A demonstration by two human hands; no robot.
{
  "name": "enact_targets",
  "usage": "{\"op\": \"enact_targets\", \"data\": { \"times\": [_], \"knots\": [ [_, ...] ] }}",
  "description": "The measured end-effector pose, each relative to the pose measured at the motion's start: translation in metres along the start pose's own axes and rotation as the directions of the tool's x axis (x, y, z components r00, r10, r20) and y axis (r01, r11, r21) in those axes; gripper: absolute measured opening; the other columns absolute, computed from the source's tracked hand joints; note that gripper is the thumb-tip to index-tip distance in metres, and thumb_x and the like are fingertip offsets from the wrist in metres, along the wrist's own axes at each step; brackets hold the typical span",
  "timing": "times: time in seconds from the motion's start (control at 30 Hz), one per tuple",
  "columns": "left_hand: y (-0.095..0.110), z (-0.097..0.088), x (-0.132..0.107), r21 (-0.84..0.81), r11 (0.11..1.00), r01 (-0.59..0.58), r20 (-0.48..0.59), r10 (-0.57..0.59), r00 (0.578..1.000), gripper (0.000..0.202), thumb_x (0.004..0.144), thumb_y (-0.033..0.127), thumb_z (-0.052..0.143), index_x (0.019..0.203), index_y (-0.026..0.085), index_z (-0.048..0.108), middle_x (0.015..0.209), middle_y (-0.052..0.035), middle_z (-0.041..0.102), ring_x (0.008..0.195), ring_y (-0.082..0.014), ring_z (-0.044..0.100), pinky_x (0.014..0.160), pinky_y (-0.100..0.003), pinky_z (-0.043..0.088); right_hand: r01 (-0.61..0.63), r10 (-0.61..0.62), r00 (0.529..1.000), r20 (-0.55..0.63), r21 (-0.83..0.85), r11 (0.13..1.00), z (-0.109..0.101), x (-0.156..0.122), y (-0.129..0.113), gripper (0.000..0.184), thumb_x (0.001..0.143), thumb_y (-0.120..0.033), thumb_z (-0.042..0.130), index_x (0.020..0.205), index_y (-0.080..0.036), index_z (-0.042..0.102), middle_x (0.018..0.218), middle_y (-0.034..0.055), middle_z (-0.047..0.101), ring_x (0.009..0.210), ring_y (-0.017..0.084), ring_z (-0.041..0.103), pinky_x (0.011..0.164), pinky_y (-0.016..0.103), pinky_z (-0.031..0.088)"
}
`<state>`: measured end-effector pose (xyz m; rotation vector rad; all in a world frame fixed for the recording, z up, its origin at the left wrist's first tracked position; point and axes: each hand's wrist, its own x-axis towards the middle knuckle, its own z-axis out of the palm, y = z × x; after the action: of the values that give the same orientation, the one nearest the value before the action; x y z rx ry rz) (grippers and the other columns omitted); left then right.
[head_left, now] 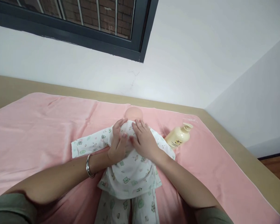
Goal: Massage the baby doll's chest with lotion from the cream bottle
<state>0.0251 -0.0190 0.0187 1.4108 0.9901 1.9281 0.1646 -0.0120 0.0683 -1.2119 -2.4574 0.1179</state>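
Baby doll (133,112) lies full length on a pink towel (37,130), its bare head toward the white wall and its body dressed in a white pyjama top (130,174) printed with small green animals. The person's left hand (118,141) sits at the doll's neckline, fingers curled in and closed on the cloth of the collar, with a silver bangle (90,166) on the wrist below it. The right hand (144,141) rests just beside it on the doll's chest and shoulder, palm down, fingers loosely spread and holding nothing; the two hands touch at the thumbs. One sleeve of the top stretches flat out from the doll on the left hand's side. Matching printed trousers (127,210) cover the doll's legs, nearest the camera. A cream pump bottle (178,137) lies on its side on the towel near the doll's other shoulder, past the right hand. A dark-framed window (140,40) is set in the wall beyond the doll's head.
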Motion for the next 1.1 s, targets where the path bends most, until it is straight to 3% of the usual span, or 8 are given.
{"op": "enact_targets", "data": {
  "times": [0.1,0.2,0.3,0.4,0.57,0.87,0.97,1.1],
  "knots": [
    [0.001,-0.001,-0.001,0.021,1.000,-0.020,0.012,0.020,1.000,0.050,0.095,0.050,0.043,0.137,0.025,0.039,0.140,-0.0118,0.048,0.136,-0.0261,0.042,0.117,-0.046,0.027,0.232,-0.232,0.970,0.072,0.015,0.973,0.001,-0.012,-0.010,0.059,0.087,-0.030,0.053,0.142,-0.011,0.048,0.153,0.0150,0.039,0.148,0.033,0.018,0.120,0.056,0.014],
    [0.002,-0.003,-0.002,0.050,0.996,-0.078,0.038,0.077,0.996,0.047,0.097,0.047,0.040,0.138,0.025,0.038,0.142,-0.0114,0.046,0.137,-0.0258,0.041,0.117,-0.046,0.026,0.365,-0.369,0.929,0.013,0.115,0.924,0.008,-0.022,-0.010,0.044,0.088,-0.028,0.049,0.130,-0.017,0.060,0.142,0.0087,0.055,0.144,0.025,0.031,0.122,0.049,0.016],
    [-0.001,-0.005,-0.004,0.053,0.993,-0.105,0.052,0.102,0.993,0.046,0.097,0.046,0.041,0.139,0.026,0.039,0.143,-0.0107,0.045,0.136,-0.0262,0.041,0.116,-0.047,0.027,0.153,-0.143,0.986,-0.079,0.136,0.979,0.013,-0.014,0.006,0.044,0.091,-0.024,0.043,0.132,-0.017,0.057,0.145,0.0109,0.052,0.143,0.025,0.034,0.119,0.052,0.023],
    [-0.008,-0.006,-0.003,0.052,0.989,-0.137,0.068,0.134,0.989,0.049,0.096,0.047,0.043,0.140,0.024,0.037,0.141,-0.0122,0.046,0.135,-0.0278,0.042,0.115,-0.051,0.029,-0.026,0.031,0.998,-0.060,0.080,0.996,0.011,-0.003,0.016,0.054,0.093,-0.028,0.044,0.144,-0.010,0.043,0.156,0.0181,0.033,0.148,0.030,0.021,0.117,0.057,0.025],
    [-0.016,-0.008,0.001,0.081,0.979,-0.185,0.080,0.178,0.981,0.048,0.097,0.044,0.041,0.140,0.023,0.037,0.140,-0.0127,0.046,0.134,-0.0270,0.041,0.114,-0.052,0.029,0.117,-0.116,0.993,0.018,-0.052,0.992,0.005,-0.015,-0.003,0.064,0.088,-0.033,0.053,0.145,-0.006,0.041,0.157,0.0193,0.029,0.149,0.035,0.013,0.118,0.058,0.021],
    [-0.018,-0.012,0.004,0.151,0.978,-0.142,0.081,0.131,0.988,0.043,0.098,0.042,0.040,0.137,0.024,0.039,0.138,-0.0099,0.047,0.132,-0.0237,0.042,0.114,-0.047,0.029,0.123,-0.158,0.987,-0.039,-0.454,0.882,0.011,-0.056,-0.049,0.050,0.092,-0.020,0.049,0.133,0.007,0.052,0.134,0.0303,0.055,0.130,0.042,0.048,0.106,0.052,0.042],
    [-0.016,-0.012,0.004,0.189,0.973,-0.131,0.082,0.117,0.990,0.045,0.098,0.045,0.040,0.136,0.022,0.039,0.138,-0.0110,0.047,0.131,-0.0249,0.042,0.112,-0.047,0.031,0.083,-0.115,0.992,-0.053,-0.420,0.904,-0.006,-0.059,-0.053,0.041,0.093,-0.024,0.048,0.122,0.001,0.062,0.123,0.0245,0.065,0.119,0.036,0.059,0.097,0.046,0.050],
    [-0.010,-0.013,0.004,0.271,0.957,-0.102,0.097,0.078,0.992,0.046,0.098,0.048,0.039,0.135,0.021,0.041,0.136,-0.0114,0.048,0.129,-0.0257,0.044,0.111,-0.047,0.032,-0.046,0.051,0.999,0.011,-0.275,0.960,-0.032,-0.049,-0.047,0.030,0.095,-0.027,0.043,0.092,-0.014,0.070,0.091,0.0119,0.074,0.087,0.026,0.069,0.073,0.038,0.056]
  ]
}}
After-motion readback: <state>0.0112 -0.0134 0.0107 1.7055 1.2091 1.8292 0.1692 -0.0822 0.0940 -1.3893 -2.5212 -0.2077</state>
